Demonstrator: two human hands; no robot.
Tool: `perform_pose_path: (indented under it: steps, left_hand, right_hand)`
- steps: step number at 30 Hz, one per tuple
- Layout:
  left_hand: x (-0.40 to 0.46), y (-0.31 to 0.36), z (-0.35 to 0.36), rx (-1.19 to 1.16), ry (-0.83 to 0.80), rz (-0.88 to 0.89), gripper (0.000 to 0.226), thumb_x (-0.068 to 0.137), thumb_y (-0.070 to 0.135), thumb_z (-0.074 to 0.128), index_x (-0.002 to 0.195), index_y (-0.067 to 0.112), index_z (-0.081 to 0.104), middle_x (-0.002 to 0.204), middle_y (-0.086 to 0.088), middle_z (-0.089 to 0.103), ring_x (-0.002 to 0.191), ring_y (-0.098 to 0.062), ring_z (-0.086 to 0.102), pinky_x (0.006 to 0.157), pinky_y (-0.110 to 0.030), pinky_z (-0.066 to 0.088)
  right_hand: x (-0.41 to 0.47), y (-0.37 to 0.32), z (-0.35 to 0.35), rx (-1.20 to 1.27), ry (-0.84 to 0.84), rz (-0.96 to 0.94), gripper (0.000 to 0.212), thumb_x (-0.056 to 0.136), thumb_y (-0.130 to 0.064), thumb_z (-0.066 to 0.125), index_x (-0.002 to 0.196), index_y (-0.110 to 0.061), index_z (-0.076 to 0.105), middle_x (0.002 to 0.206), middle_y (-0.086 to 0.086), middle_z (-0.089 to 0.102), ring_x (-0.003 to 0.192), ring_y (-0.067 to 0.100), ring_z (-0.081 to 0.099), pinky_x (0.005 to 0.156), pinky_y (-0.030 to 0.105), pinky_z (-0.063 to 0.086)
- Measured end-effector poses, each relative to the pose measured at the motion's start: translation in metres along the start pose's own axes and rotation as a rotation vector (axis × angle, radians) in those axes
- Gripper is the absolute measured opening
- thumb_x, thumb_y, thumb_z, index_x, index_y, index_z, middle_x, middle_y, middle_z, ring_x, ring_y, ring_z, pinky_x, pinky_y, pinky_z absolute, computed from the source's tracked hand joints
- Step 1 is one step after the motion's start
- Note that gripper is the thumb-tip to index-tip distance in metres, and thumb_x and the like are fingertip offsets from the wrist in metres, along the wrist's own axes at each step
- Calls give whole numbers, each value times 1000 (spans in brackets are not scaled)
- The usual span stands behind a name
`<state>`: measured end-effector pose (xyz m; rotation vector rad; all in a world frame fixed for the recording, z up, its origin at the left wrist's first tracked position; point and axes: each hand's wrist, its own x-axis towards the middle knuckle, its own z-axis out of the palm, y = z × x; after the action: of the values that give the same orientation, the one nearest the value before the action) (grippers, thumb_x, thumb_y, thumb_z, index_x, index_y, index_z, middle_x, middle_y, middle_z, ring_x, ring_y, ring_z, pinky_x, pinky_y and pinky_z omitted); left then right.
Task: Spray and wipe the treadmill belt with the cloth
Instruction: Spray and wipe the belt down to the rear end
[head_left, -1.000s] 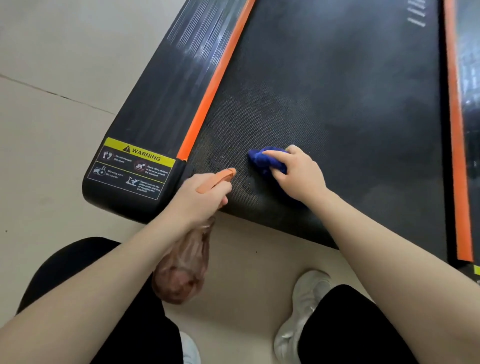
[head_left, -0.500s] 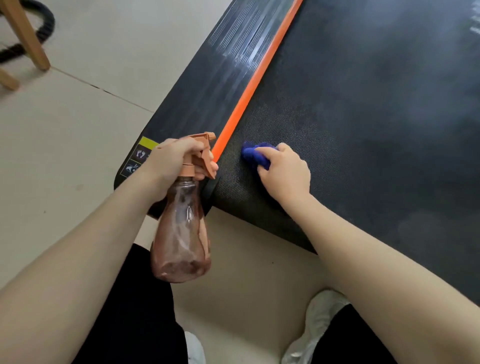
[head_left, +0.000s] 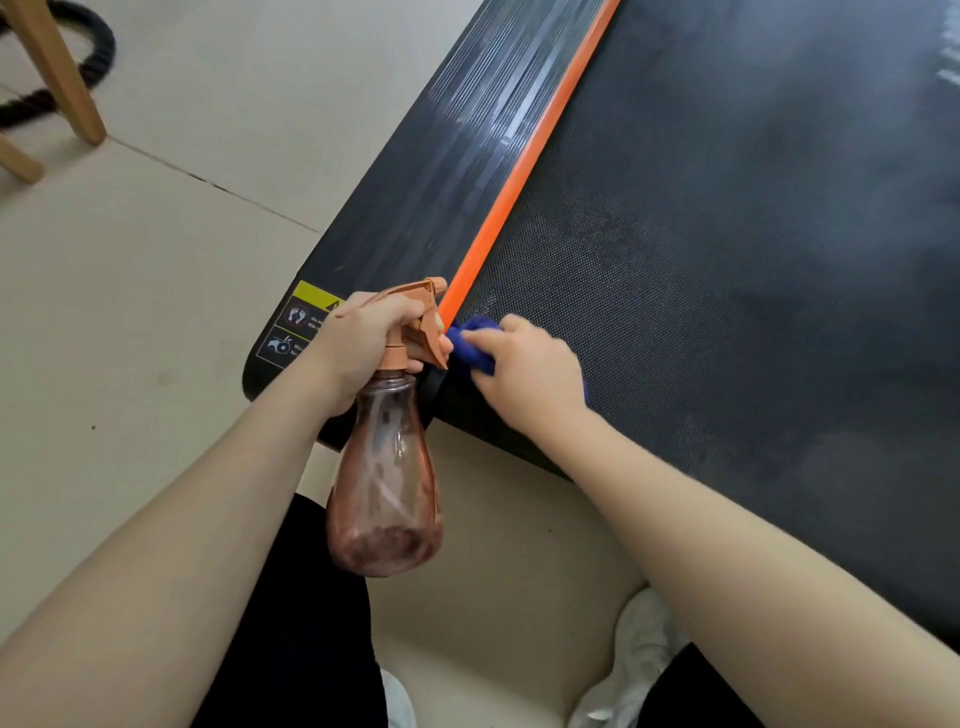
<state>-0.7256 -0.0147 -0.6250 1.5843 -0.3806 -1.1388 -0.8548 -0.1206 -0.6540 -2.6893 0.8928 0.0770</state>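
**Wiping the near corner of the belt, bottle held ready**

Head view: the person is crouching at the rear end of the treadmill, whose belt (head_left: 727, 260) is filling the frame from twelve o'clock round to four o'clock. The right hand (head_left: 524, 374) is pressing a bunched blue cloth (head_left: 470, 340) onto the belt's near-left corner, the cloth touching the foot of the orange strip (head_left: 524, 176); this grip is closed over the cloth, with only its blue edge showing at ten o'clock of the knuckles. The left hand (head_left: 363, 338), just beside it at nine o'clock, is wrapping fully around the neck of a tinted spray bottle (head_left: 387, 478), which is hanging upright off the belt's end over the floor (head_left: 130, 312). Its nozzle is pointing toward one o'clock. Whether a finger is resting on the trigger cannot be told. A warning label (head_left: 301, 317) is peeking out behind that hand. A wooden stool leg (head_left: 62, 78) is standing at ten o'clock, well apart.

The step in hand appears to be wiping. Dull patches are showing further up the belt, so most of it probably remains. The next move likely calls for sweeping the cloth toward three o'clock, or aiming the nozzle at a fresh stretch first.
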Motion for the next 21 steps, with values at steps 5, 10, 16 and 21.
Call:
perform_pose_path:
  steps: [5, 10, 16, 21]
  left_hand:
    - [-2, 1, 0, 35, -4, -5, 29, 94, 15, 41, 83, 9, 67, 73, -8, 72, 71, -18, 70, 52, -18, 50]
    - [-3, -2, 0, 31, 3, 24, 27, 95, 14, 42, 89, 14, 68, 73, -7, 72, 73, -18, 70, 52, -18, 50]
    - [-7, -4, 1, 34, -9, 56, 24, 79, 22, 48, 92, 21, 68, 71, -2, 72, 76, -17, 70, 56, -22, 51]
    - [-12, -6, 22, 133, 89, 147, 25, 70, 30, 50, 78, 16, 69, 78, -10, 71, 84, -29, 68, 70, -31, 48]
  right_hand:
    - [18, 13, -14, -101, 10, -32, 31, 90, -35, 50, 121, -35, 57, 110, 3, 49, 98, 32, 56, 72, 34, 43]
    - [24, 2, -5, -11, 103, 168, 30, 90, -30, 49, 117, -31, 60, 103, 6, 50, 91, 36, 57, 66, 34, 35]
    - [-23, 9, -5, -47, 8, -122, 35, 88, -33, 56, 123, -31, 57, 101, 6, 52, 75, 36, 58, 62, 34, 40]
    - [-7, 41, -22, -99, 113, 192, 34, 91, -33, 49, 124, -29, 53, 114, 7, 49, 90, 36, 58, 68, 36, 41]
